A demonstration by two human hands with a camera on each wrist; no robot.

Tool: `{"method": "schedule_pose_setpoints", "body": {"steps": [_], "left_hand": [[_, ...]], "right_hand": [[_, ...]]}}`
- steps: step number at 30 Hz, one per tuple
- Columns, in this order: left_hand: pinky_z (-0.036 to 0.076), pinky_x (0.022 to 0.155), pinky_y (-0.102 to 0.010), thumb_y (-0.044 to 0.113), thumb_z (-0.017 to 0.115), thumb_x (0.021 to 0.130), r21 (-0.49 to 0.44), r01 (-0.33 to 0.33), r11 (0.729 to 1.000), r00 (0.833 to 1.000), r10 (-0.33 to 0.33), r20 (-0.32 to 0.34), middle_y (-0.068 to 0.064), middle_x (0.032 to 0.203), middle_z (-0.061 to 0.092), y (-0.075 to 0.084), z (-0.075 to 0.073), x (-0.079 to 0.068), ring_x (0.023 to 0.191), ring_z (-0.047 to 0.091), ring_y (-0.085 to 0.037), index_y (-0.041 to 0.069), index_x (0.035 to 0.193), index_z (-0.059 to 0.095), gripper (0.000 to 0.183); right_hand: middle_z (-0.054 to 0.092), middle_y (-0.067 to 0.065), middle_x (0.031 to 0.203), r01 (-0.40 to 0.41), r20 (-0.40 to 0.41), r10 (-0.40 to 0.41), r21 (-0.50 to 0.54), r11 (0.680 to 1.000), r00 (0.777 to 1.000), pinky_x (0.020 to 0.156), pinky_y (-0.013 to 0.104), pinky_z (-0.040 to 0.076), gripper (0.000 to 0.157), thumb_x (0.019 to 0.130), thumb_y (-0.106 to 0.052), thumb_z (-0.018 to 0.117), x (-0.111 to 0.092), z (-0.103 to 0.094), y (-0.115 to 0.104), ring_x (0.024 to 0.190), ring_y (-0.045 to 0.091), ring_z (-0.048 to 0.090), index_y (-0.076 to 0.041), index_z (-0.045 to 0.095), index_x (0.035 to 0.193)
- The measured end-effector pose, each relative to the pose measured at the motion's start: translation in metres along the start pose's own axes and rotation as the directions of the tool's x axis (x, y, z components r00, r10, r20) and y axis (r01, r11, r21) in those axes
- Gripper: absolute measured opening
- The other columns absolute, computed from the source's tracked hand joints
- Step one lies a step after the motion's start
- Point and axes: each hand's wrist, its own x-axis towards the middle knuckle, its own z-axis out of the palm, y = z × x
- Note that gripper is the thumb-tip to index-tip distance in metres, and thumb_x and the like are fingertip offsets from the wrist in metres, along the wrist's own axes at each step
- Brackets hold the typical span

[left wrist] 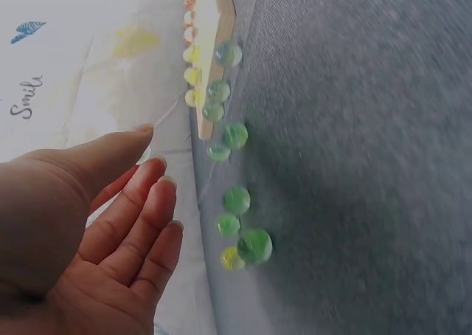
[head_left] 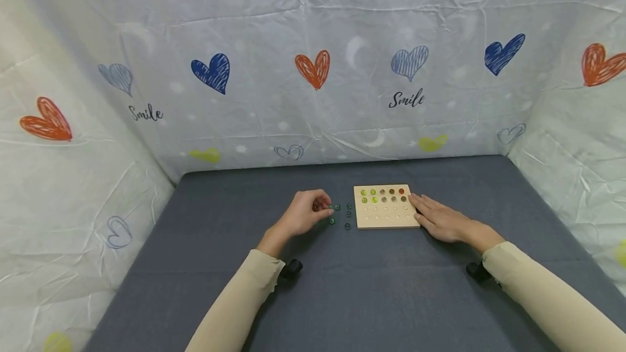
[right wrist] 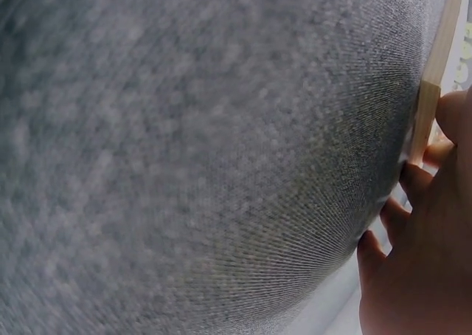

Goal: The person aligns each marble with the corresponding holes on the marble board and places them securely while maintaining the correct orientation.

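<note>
Left hand, grip unclear, is by marbles left of the board; right hand, released, touches its right edge.

Light looks soft and even in the head view. Behind the left fingers the curtain washes out pale; beside the dim right fingers, the tabletop blurs.

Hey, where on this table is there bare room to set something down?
A wide bare patch of table lies between the sleeves, in front of the board. More lies left of the left hand, and behind the board up to the curtain. It is crowded between that hand and the board, where loose green marbles lie.
</note>
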Motion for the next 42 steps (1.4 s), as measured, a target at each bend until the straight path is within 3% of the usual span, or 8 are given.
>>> {"method": "schedule_pose_setpoints", "body": {"steps": [14,31,42], "left_hand": [[0.053,0.074,-0.03,0.01,0.076,0.094,-0.001,-0.036,0.999,0.999,0.036,0.027,-0.002,0.091,0.068,0.017,0.017,0.013,0.08,0.062,-0.012,0.002,0.106,0.072,0.014],[0.052,0.074,-0.026,0.011,0.075,0.095,-0.008,-0.105,0.994,0.993,0.106,0.06,-0.002,0.091,0.068,0.036,0.035,0.029,0.081,0.063,-0.011,0.006,0.102,0.07,0.01],[0.051,0.072,-0.025,0.012,0.075,0.095,0.004,-0.143,0.99,0.987,0.142,0.078,-0.003,0.088,0.068,0.05,0.049,0.041,0.078,0.061,-0.011,0.006,0.101,0.07,0.009]], "right_hand": [[0.017,0.024,0.167,0.008,0.005,-0.008,0.006,1.0,1.0,0.12,0.062,0.018,0.059,0.113,-0.03,0.037,0.0,-0.002,-0.004,0.152,0.049,0.014,0.001,0.021,0.161],[0.018,0.028,0.166,0.039,-0.021,-0.038,0.027,0.999,0.999,0.117,0.067,0.017,0.061,0.113,-0.033,0.037,0.0,0.002,0.003,0.15,0.052,0.015,0.001,0.021,0.161],[0.015,0.026,0.167,0.02,0.0,-0.02,0.009,1.0,1.0,0.119,0.064,0.016,0.061,0.113,-0.031,0.036,0.002,0.002,0.002,0.152,0.05,0.013,0.001,0.019,0.162]]}}
